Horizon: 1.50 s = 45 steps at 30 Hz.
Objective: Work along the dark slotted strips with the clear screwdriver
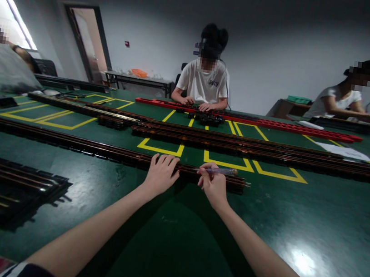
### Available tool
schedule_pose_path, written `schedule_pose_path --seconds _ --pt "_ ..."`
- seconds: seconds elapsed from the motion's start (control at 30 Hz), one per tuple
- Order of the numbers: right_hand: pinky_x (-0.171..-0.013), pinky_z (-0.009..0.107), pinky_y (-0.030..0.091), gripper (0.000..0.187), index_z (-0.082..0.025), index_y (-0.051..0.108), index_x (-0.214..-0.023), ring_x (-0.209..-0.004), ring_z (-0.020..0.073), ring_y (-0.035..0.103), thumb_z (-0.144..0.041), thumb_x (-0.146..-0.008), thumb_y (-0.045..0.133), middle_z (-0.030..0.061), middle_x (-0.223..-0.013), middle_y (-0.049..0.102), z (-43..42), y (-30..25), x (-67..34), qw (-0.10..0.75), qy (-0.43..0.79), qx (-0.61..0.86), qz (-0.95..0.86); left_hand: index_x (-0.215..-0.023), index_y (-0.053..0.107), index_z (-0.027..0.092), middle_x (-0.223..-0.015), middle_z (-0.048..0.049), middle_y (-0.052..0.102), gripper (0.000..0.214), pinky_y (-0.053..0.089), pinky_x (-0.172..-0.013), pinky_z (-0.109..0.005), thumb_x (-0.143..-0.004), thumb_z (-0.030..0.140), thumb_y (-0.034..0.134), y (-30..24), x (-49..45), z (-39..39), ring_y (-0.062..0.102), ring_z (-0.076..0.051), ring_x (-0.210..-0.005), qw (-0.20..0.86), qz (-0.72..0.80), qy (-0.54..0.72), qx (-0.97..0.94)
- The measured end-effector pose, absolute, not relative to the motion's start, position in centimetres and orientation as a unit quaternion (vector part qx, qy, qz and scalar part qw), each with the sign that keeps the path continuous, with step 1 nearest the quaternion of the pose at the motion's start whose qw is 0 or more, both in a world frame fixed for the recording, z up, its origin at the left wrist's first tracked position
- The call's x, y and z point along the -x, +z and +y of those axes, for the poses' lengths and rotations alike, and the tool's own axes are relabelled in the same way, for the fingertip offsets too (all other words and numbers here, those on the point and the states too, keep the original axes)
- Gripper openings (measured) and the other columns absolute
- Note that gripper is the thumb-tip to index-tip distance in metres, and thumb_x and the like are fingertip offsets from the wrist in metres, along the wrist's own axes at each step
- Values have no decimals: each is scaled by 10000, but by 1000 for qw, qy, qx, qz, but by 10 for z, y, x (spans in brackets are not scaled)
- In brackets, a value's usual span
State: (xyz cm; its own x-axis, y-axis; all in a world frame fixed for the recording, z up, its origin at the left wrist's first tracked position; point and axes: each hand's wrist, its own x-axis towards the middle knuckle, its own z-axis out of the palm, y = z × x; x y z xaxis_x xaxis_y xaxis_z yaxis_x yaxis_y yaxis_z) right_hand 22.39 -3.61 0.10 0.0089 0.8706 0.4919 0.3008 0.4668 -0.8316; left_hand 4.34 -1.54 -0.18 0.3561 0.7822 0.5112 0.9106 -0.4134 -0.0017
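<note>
A long black rail (101,148) with copper-coloured metal strips along it lies across the green table in front of me. My left hand (161,176) grips it, fingers curled over the far side and the thumb near the front edge. In my right hand (213,184) is a slim screwdriver (223,171) with a translucent handle, pinched between thumb and fingers. Its tip points left, close above the rail near the right end; whether it touches is too small to tell. Thin strip ends stick out past the rail's right end.
More black rails (259,150) lie farther back, and a stack (2,186) sits at the near left. Across the table a person (203,84) works at a red frame (310,130). Another person (341,101) is at the right. Yellow tape outlines (230,162) mark the table.
</note>
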Motion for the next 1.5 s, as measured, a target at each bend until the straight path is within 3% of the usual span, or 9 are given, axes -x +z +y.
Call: schedule_pose_path --seconds 0.8,1.03,1.23,1.5 --pt "-358 218 413 274 -192 495 -787 -435 116 547 -448 -880 470 26 -678 604 -36 1 -224 550 257 448 -657 -1131 596 204 -1184 -70 610 411 297 -1012 -468 -807 50 396 -1 -41 -17 534 -247 -1094 161 -531 -235 799" --pt "-377 218 415 217 -189 503 -782 -436 115 539 -385 -873 491 11 -638 593 -37 3 -224 534 269 456 -659 -1113 588 181 -1162 -71 616 421 323 -1001 -424 -797 26 356 -2 -38 -13 529 -223 -1100 113 -513 -239 817" --pt "-369 209 393 170 -194 502 -779 -414 108 522 -342 -862 505 -9 -600 581 -38 5 -223 528 272 461 -659 -1140 561 200 -1176 -64 619 378 289 -1027 -428 -804 133 402 2 -38 -15 519 -214 -1128 65 -503 -235 829" --pt "-366 221 411 218 -195 506 -772 -434 117 542 -395 -860 505 7 -638 601 -39 5 -223 529 269 456 -663 -1172 553 195 -1144 -84 629 380 316 -982 -448 -860 375 433 2 -38 -15 537 -254 -1069 91 -507 -206 832"
